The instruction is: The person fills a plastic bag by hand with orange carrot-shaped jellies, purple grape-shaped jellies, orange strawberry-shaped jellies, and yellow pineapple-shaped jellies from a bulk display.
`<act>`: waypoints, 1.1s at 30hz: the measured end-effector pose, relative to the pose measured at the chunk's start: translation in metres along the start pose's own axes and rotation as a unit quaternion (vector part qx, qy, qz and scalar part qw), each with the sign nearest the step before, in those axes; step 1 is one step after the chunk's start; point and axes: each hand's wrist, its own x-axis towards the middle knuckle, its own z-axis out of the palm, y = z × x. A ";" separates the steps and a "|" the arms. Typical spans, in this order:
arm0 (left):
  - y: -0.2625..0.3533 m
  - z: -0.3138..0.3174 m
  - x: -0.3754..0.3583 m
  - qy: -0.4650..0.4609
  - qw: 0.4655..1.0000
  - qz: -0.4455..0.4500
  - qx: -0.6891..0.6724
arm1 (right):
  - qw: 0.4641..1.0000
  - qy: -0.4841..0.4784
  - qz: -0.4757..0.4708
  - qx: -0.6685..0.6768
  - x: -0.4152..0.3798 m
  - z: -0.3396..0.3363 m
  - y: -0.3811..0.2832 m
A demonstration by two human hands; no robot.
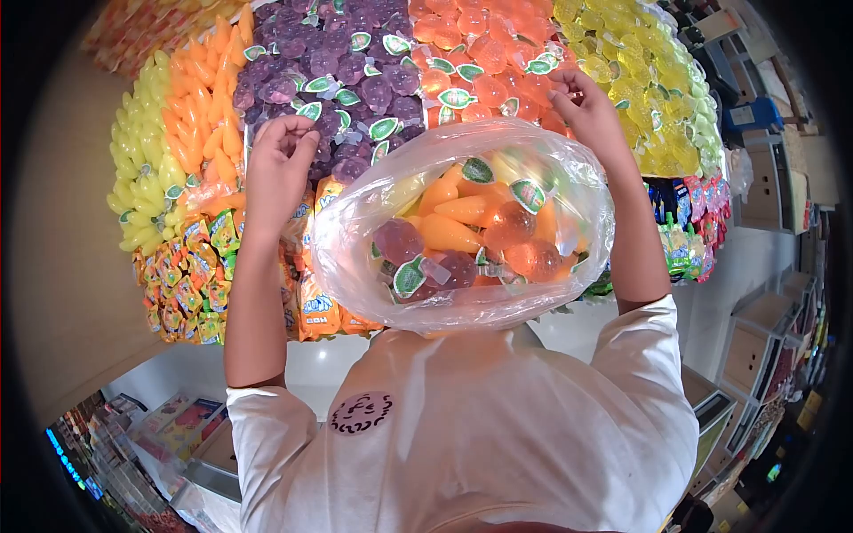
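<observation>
We held a clear plastic bag [462,233] open in front of our chest, above the display of fruit-shaped jellies [373,62]. It bulged with orange carrot-shaped jellies, purple grape-shaped ones and reddish round ones, several bearing green leaf labels whose writing we could not read. Our left hand [278,167] and right hand [586,105] each pinched the bag's rim. Orange snack packets [317,306] below showed blue lettering, illegible.

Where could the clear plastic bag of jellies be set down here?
Nowhere bare on the display: purple grape jellies, orange jellies, yellow jellies and foil snack packs lie packed edge to edge. The only bare surface is the white ledge below the packs.
</observation>
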 end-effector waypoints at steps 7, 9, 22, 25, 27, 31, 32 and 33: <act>-0.009 0.009 0.018 0.036 0.950 0.077 0.300 | 0.974 0.003 -0.018 -0.228 0.014 0.023 0.003; -0.005 0.012 0.015 -0.002 0.916 0.111 0.386 | 0.964 0.038 -0.047 -0.257 0.015 0.027 0.011; 0.003 0.008 -0.012 0.054 0.957 0.103 0.267 | 0.996 0.057 -0.012 -0.060 0.005 0.020 0.004; 0.011 -0.002 -0.019 0.091 0.942 0.168 0.276 | 0.995 0.079 -0.051 0.034 -0.001 0.010 -0.003; 0.028 -0.010 -0.027 0.117 0.948 0.175 0.240 | 0.987 0.083 -0.084 0.113 -0.001 -0.002 -0.002; 0.077 -0.022 -0.053 0.088 0.975 0.170 0.114 | 0.969 0.075 -0.143 0.186 -0.031 -0.030 -0.049; 0.092 -0.022 -0.061 0.089 0.975 0.171 0.114 | 0.969 0.075 -0.144 0.186 -0.043 -0.035 -0.063; 0.109 -0.021 -0.069 0.054 0.972 0.215 0.074 | 0.965 0.071 -0.167 0.188 -0.056 -0.039 -0.078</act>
